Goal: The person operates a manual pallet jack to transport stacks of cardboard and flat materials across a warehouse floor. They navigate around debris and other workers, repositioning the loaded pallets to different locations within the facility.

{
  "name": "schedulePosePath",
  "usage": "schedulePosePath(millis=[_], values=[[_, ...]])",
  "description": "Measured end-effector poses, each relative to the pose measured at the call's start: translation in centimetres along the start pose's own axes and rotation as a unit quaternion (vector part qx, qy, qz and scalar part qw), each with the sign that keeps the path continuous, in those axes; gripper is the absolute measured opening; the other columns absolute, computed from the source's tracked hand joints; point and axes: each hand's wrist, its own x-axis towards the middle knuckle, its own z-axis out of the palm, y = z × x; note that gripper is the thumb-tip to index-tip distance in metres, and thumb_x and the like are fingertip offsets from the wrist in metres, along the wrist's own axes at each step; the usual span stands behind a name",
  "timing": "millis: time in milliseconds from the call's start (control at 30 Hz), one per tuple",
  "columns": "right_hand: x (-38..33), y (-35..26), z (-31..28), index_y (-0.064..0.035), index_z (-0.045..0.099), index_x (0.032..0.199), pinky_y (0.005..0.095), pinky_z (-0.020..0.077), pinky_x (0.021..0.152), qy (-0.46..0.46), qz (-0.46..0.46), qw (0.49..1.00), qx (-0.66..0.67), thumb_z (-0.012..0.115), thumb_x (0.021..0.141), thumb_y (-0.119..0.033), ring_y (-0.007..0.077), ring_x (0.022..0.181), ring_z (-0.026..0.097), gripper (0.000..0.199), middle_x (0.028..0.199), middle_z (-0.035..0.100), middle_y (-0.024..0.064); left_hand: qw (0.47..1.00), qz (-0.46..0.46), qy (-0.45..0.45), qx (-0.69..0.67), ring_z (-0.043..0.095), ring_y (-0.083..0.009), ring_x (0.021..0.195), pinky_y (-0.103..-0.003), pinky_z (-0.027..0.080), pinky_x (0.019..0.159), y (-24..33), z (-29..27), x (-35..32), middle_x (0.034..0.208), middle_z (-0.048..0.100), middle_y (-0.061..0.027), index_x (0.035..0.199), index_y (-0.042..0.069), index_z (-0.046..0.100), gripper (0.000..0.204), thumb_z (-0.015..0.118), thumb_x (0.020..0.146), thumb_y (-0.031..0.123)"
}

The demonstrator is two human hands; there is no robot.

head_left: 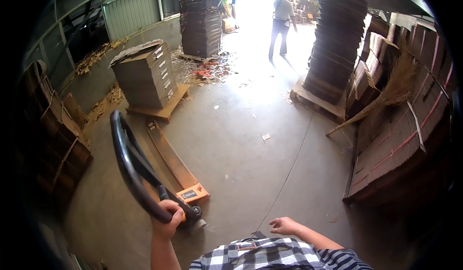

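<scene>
My left hand (168, 218) is closed around the lower end of the black loop handle (126, 161) of a pallet jack. The jack's orange fork (172, 156) lies low over the floor, angled away to the far left. Its tip lies near a wooden pallet (166, 107) that bears a stack of flat cardboard (144, 77). Behind the handle, the jack's other fork is mostly hidden. A small wheel (197, 225) shows beside my left hand. My right hand (284, 226) hangs in front of my checked clothing, fingers loosely bent and apart, with nothing visible in it.
Another cardboard stack (200, 26) stands farther back beside scattered scraps (207, 69). A tall dark stack (335, 43) rests on a pallet (313, 101) at right. A straw broom (381, 98) leans on bundled cardboard (400, 149). One person (282, 21) stands near the bright doorway. More bundles (58, 135) line the left.
</scene>
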Motion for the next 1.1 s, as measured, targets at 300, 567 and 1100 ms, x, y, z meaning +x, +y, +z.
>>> schedulePosePath(millis=[300,567,1100], values=[[6.9,2.7,-18.7,-0.004,0.057,0.12,0.034,0.05,0.087,0.039,-0.032,0.994,0.092,0.068,0.08,-0.028,0.0265,0.099,0.063,0.048,0.109,0.064,0.0176,0.991,0.03,-0.103,0.086,0.053,-0.0091,0.061,-0.024,0.042,0.055,-1.4,18.5,17.3,0.065,0.055,0.0014,0.074,0.006,0.059,0.012,0.071,0.07,0.006],[18.7,7.4,-36.4,-0.0025,0.059,0.117,0.0327,0.0514,0.084,0.068,-0.001,0.997,0.038,0.071,0.078,-0.024,0.0229,0.097,0.064,0.046,0.105,0.066,0.0164,0.943,0.153,-0.277,0.102,0.057,-0.0171,0.054,-0.031,0.045,0.052,-7.3,31.0,37.5,0.061,0.059,-0.0028,0.073,0.01,0.064,0.012,0.074,0.072,0.016],[41.7,33.5,-72.0,-0.0005,0.067,0.099,0.0331,0.0523,0.078,0.029,0.196,0.974,-0.11,0.073,0.069,-0.027,0.0244,0.087,0.067,0.041,0.092,0.069,0.0171,0.92,-0.018,-0.387,0.058,0.059,-0.0191,0.055,-0.031,0.046,0.053,-17.1,58.4,79.4,0.059,0.06,-0.011,0.065,0.0,0.06,0.025,0.075,0.068,0.019]])
